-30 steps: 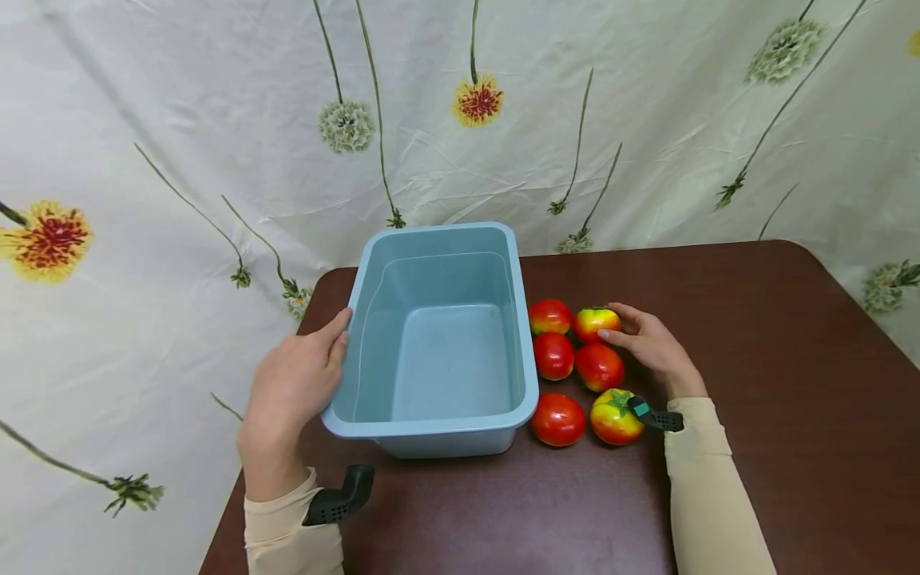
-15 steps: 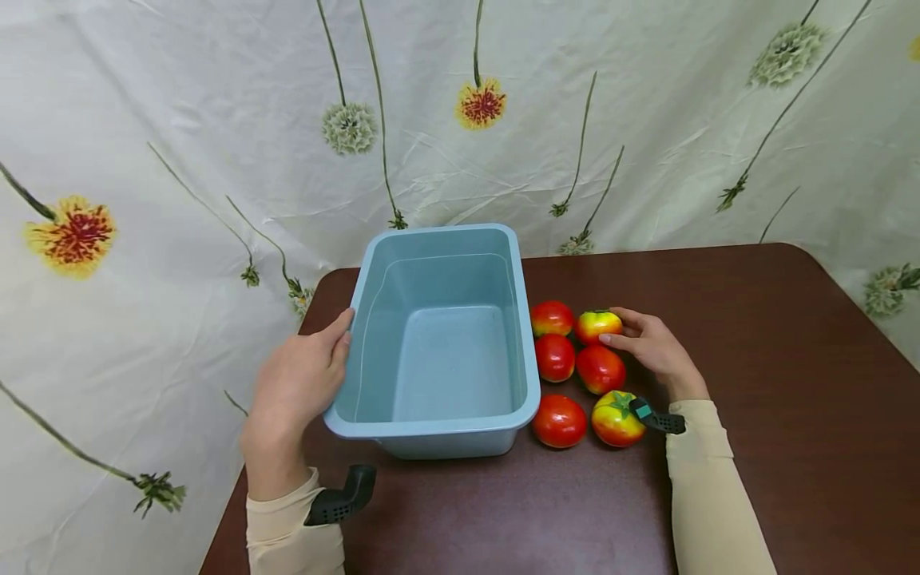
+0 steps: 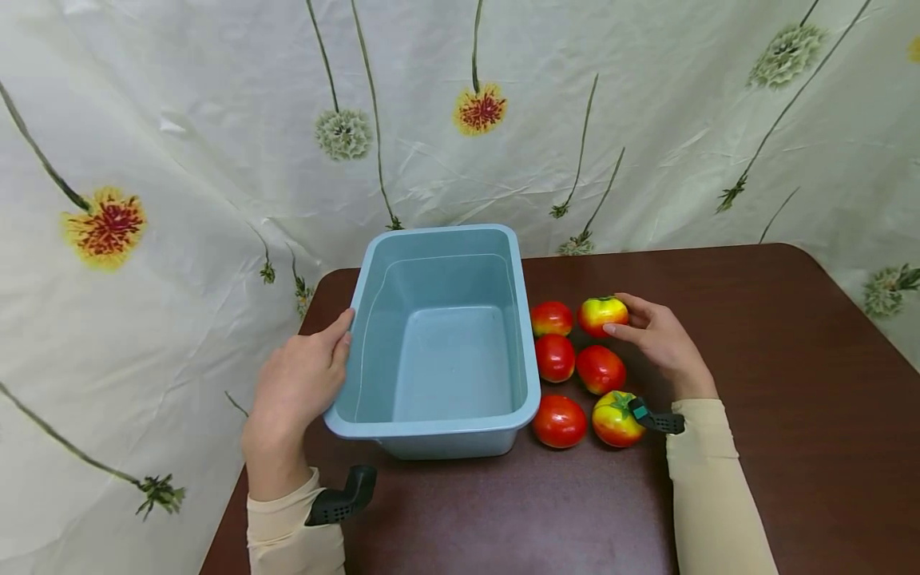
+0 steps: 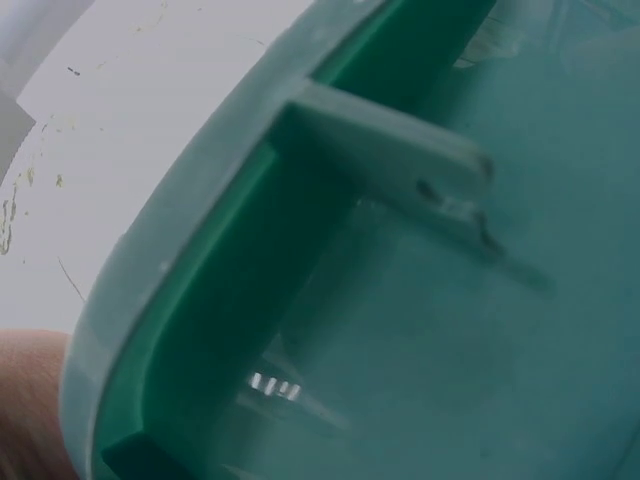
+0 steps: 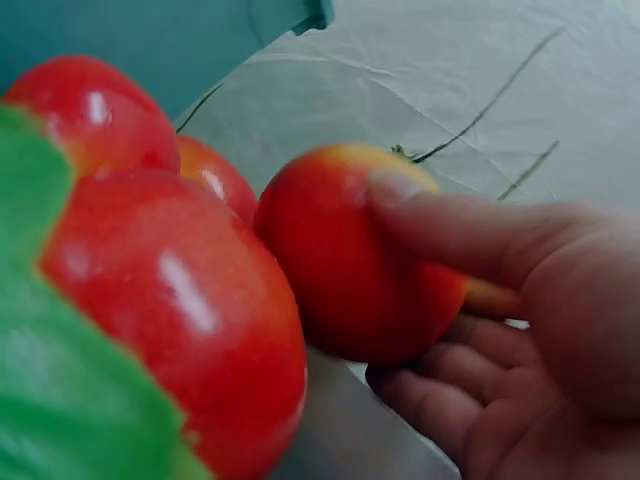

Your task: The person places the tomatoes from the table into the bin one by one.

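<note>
An empty light-blue plastic tub [image 3: 528, 375] stands on a dark brown table [image 3: 791, 359]. My left hand [image 3: 332, 345] holds its left wall, thumb on the rim; the left wrist view shows only the rim's underside [image 4: 200, 280] and a bit of skin. Several tomatoes lie right of the tub. My right hand [image 3: 621, 319] grips the far yellow-red tomato [image 3: 598, 311], thumb [image 5: 450, 225] on top and fingers curled underneath that tomato [image 5: 350, 270]. Red tomatoes [image 3: 551, 318], [image 3: 555, 357], [image 3: 600, 369], [image 3: 558, 420] and a yellow-red one [image 3: 615, 418] lie close by.
A flower-printed white sheet [image 3: 647, 144] hangs behind the table and down its left side. The table's right half and front strip are bare wood. Black wrist camera mounts [image 3: 338, 495] sit on both cream sleeves.
My right hand has closed on the far yellow-red tomato and raised it slightly, away from the red one in front. The left hand and the tub have stayed put.
</note>
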### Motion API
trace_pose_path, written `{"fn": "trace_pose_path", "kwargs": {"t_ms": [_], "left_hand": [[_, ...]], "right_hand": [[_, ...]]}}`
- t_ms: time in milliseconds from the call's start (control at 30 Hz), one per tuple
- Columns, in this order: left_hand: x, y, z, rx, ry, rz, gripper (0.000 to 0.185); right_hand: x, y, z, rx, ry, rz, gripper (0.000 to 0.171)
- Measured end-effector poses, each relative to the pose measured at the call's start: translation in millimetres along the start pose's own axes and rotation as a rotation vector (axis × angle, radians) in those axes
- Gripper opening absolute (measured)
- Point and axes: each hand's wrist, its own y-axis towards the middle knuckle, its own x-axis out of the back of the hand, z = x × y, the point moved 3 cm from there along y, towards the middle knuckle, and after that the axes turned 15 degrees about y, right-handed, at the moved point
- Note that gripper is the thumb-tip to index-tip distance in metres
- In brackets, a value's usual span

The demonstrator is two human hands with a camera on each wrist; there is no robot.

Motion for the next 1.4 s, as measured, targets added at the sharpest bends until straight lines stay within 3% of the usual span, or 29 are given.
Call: {"fn": "trace_pose_path", "kwargs": {"t_ms": [833,1400], "left_hand": [[-0.7,0.3,-0.7,-0.009,0.009,-0.025,0.047],[-2.1,1.0,-2.5,-0.006,0.011,-0.023,0.048]], "right_hand": [[-15.3,-19.4,51.5,0.141,0.11,0.009,0.067],[-37.0,-31.0,79.1,0.195,0.09,0.011,0.065]]}}
